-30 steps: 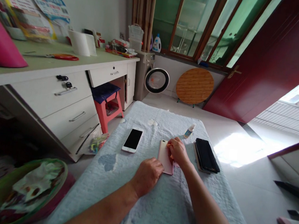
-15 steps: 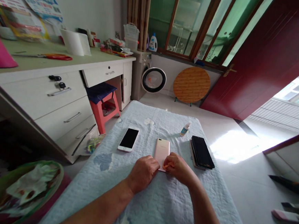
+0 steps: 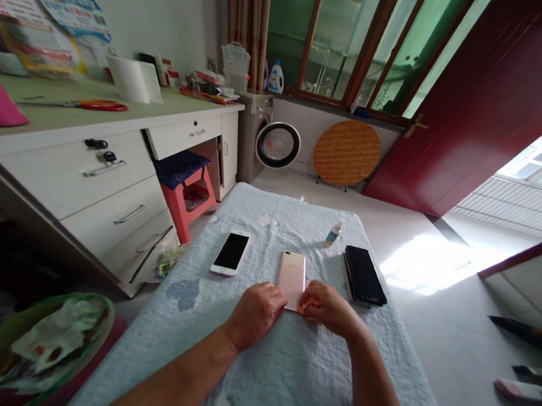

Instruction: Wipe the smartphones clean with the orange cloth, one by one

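A rose-gold smartphone [image 3: 292, 271] lies back side up on the light blue cloth cover, its camera at the far left corner. My left hand [image 3: 258, 311] is closed at the phone's near left corner, fingers curled against that edge. At the near right edge, my right hand [image 3: 326, 304] pinches a small orange cloth [image 3: 307, 305], mostly hidden by the fingers, against the phone. To the left rests a white smartphone [image 3: 231, 254] with its dark screen up. A black smartphone [image 3: 365, 276] lies on top of another device at the right. Behind them stands a small spray bottle [image 3: 333, 234].
The cloth-covered table [image 3: 252, 208] fills the middle. A white desk [image 3: 113, 184] with drawers stands left, a red stool [image 3: 189, 200] beside it. At lower left is a bin [image 3: 105, 334] with crumpled tissue. A washing machine [image 3: 253, 126] has its door open.
My right hand has shifted slightly, from over the phone's lower back to its near right edge, and more of the orange cloth shows. My left hand keeps its place at the corner.
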Motion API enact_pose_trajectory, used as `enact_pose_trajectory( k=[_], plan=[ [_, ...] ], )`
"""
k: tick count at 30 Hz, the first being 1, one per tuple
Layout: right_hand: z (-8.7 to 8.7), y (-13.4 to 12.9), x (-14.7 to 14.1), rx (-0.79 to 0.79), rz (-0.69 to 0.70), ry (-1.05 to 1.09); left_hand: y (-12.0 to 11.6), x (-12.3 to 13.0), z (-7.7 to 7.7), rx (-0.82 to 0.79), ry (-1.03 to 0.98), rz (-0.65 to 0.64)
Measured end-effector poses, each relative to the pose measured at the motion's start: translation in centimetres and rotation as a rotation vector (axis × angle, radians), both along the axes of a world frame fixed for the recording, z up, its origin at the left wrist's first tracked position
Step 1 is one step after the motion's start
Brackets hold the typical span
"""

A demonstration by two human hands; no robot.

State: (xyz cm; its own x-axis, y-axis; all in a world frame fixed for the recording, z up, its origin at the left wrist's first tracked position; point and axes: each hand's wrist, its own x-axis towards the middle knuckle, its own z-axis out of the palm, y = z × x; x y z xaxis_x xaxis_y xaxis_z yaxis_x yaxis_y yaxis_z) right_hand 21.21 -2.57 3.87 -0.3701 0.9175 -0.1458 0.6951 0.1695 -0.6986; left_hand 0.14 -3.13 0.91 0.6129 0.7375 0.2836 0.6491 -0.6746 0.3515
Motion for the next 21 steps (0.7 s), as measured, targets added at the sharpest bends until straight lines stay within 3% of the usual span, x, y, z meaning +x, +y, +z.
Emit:
enact_pose_trajectory(
  k=[11, 17, 21],
  plan=[
    [-2.3, 1.5, -1.2, 0.296, -0.271, -0.107, -0.1, 0.0, 0.5, 0.001, 0.018, -0.016],
    [-2.8, 1.8, -0.9, 0.348, -0.374, -0.208, 0.0, -0.1, 0.3, -0.032, -0.043, -0.035],
    [-2.7, 1.7, -0.6, 0.373, -0.418, -0.186, 0.2, -0.2, 0.1, -0.066, -0.193, -0.017]
  ],
)
